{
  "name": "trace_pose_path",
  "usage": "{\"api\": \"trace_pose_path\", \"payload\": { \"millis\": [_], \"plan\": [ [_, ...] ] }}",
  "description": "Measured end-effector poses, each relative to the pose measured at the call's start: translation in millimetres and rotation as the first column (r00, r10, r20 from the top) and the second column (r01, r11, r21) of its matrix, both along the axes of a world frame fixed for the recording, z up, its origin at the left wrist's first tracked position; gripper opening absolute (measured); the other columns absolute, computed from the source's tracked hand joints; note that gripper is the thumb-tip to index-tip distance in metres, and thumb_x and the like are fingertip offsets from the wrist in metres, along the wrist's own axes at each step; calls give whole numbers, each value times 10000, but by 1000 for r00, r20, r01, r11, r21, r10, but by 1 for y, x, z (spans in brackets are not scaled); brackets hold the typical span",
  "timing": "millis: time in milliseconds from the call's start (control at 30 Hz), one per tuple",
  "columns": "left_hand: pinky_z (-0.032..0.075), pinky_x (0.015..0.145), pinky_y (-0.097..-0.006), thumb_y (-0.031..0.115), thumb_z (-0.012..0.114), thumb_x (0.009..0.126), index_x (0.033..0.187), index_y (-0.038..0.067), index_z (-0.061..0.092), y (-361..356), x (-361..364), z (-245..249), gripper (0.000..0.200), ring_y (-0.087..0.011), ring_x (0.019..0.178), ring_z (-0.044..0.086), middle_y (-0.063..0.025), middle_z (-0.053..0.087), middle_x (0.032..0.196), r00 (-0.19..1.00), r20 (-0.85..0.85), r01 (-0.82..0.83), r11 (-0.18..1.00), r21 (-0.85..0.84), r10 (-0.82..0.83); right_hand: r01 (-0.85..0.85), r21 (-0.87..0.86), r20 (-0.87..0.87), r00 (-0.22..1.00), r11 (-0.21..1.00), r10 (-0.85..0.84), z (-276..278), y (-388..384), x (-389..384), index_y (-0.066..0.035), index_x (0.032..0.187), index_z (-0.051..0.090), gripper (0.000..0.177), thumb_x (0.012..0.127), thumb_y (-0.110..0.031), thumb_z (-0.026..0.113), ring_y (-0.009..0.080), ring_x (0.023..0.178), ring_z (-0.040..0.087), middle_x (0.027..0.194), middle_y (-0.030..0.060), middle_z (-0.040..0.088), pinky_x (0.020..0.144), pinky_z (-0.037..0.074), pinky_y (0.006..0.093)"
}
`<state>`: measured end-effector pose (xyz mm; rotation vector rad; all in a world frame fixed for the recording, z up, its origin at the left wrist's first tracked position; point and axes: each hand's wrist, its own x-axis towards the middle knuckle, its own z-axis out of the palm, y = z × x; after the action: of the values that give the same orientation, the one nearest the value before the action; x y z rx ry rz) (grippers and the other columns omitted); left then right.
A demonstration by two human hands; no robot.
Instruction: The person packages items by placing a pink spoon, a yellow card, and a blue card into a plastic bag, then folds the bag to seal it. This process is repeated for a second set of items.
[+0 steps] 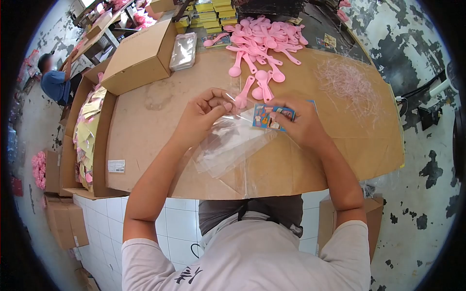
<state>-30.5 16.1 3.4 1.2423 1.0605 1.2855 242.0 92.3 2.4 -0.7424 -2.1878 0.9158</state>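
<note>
My left hand (206,116) pinches the upper edge of a clear plastic bag (230,145), which spreads down over the cardboard sheet between my forearms. In my right hand (301,121) is a small blue printed card (262,118), gripped between thumb and fingers. The card's left end overlaps the bag's upper right side in this view. Just beyond my left fingertips lies a pink spoon (246,89), at the near end of a heap of pink spoons (267,36).
A cardboard sheet (150,131) covers the table. To the left, an open box (110,140) holds filled packets; a closed carton (141,56) and clear bags (183,51) stand behind. Thin plastic strands (349,85) lie right. A person (56,82) is at the far left.
</note>
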Motion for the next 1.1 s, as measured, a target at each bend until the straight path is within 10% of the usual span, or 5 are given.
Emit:
{"api": "trace_pose_path", "payload": {
  "millis": [233, 433, 633, 833, 1100],
  "plan": [
    [580, 824, -293, 20, 705, 953, 1366, -17, 566, -5, 15, -8, 437, -163, 915, 732, -114, 751, 996, 987, 54, 157, 987, -44, -155, 2, -476, -361, 912, 880, -197, 9, -3, -2, 31, 1279, 616, 340, 971, -82, 704, 111, 985, 674, 1125, 94, 718, 877, 543, 269],
    [566, 811, -284, 22, 685, 976, 1393, -32, 546, -11, 23, 11, 443, -121, 919, 706, -98, 760, 1021, 991, -37, 118, 978, -172, -126, 32, -63, -110, 993, 997, -39, 14, -5, 4, -42, 1187, 724, 256, 936, -88, 735, 157, 930, 676, 1092, 94, 729, 840, 534, 297],
    [520, 821, -243, 28, 682, 984, 1423, 13, 552, -15, 25, -5, 458, -84, 945, 670, -72, 759, 1014, 912, -369, 219, 974, 62, -182, -83, -184, 18, 996, 979, 88, 27, -22, -10, -57, 1201, 723, 280, 922, -25, 724, 115, 982, 631, 1055, 50, 696, 879, 496, 265],
    [541, 822, -241, 16, 649, 1003, 1408, -4, 539, -13, 31, -4, 420, -99, 957, 682, -105, 742, 1099, 991, -127, 58, 996, 62, -50, -38, -437, -373, 917, 899, -142, 10, -15, -21, 2, 1256, 653, 333, 940, -80, 720, 110, 933, 640, 1050, 69, 714, 806, 525, 279],
    [553, 852, -244, 9, 640, 1005, 1410, -10, 522, -17, 28, -3, 422, -98, 988, 676, -114, 731, 1133, 995, -75, 68, 997, 43, -65, -106, -289, -197, 979, 951, 49, -6, -7, -32, 27, 1178, 630, 237, 961, -51, 684, 102, 863, 659, 971, 69, 708, 729, 520, 266]
  ]
}}
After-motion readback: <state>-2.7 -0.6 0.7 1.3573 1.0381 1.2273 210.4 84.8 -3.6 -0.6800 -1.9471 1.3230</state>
